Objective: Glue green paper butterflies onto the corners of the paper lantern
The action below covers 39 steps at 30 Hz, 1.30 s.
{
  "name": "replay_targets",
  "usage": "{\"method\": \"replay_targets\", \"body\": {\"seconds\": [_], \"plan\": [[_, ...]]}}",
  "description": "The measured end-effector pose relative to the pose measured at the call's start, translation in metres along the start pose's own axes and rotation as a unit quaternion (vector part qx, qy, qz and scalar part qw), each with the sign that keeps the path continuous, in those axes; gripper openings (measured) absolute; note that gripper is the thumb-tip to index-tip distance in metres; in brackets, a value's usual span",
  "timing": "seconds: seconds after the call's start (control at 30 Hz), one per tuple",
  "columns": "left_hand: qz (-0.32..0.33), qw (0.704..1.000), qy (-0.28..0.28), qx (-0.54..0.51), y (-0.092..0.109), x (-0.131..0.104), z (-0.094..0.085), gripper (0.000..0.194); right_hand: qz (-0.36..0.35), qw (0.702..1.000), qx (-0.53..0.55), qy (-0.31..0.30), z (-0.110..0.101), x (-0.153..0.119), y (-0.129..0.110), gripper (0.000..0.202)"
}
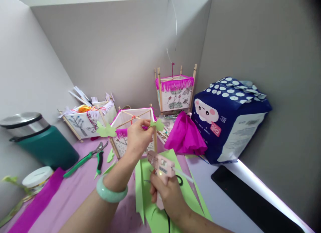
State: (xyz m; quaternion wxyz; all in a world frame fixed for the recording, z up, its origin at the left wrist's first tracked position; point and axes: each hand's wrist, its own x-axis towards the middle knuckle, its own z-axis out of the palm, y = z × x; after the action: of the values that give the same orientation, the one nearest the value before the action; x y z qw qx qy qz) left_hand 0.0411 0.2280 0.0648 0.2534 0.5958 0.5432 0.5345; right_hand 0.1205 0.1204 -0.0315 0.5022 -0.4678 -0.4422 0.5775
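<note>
My left hand (pixel 139 137), with a pale green bangle (pixel 111 193) on its wrist, pinches a light green paper cutout (pixel 158 125) at the right front corner of a paper lantern (pixel 120 146). The lantern has a wooden stick frame and magenta fringe, and my hand hides part of its front. A second green paper cutout (pixel 106 129) sits at its left front corner. My right hand (pixel 170 193) is wrapped round a pink hot glue gun (pixel 162 166). The gun's nozzle points up and left, just below my left hand, and a glue stick (pixel 184 175) juts from its back.
Green paper sheets (pixel 160 213) and scissors (pixel 179 180) lie under the glue gun. Left are pruning shears (pixel 85 161) and a teal bottle (pixel 50 142). Behind stand two lanterns, one fringed (pixel 175 99), one white (pixel 85 121). Right are magenta paper (pixel 185 136), a blue package (pixel 228 122) and a black phone (pixel 250 199).
</note>
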Motion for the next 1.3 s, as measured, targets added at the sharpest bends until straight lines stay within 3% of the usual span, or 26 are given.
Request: {"method": "replay_targets", "body": {"seconds": [0.6, 0.9, 1.17, 1.3], "plan": [[0.021, 0.995, -0.002, 0.095, -0.008, 0.009, 0.002, 0.012, -0.009, 1.000, -0.008, -0.016, 0.000, -0.003, -0.002, 0.026], [0.102, 0.987, -0.029, 0.118, -0.011, 0.012, 0.001, 0.011, -0.003, 1.000, -0.014, -0.016, 0.000, -0.003, -0.006, 0.026], [0.127, 0.962, -0.033, 0.238, 0.002, 0.017, -0.004, 0.014, -0.005, 1.000, -0.005, -0.019, 0.001, 0.000, -0.002, 0.024], [0.132, 0.960, -0.032, 0.246, 0.003, 0.018, -0.004, 0.018, 0.001, 1.000, -0.013, -0.018, 0.000, 0.000, -0.002, 0.025]]}}
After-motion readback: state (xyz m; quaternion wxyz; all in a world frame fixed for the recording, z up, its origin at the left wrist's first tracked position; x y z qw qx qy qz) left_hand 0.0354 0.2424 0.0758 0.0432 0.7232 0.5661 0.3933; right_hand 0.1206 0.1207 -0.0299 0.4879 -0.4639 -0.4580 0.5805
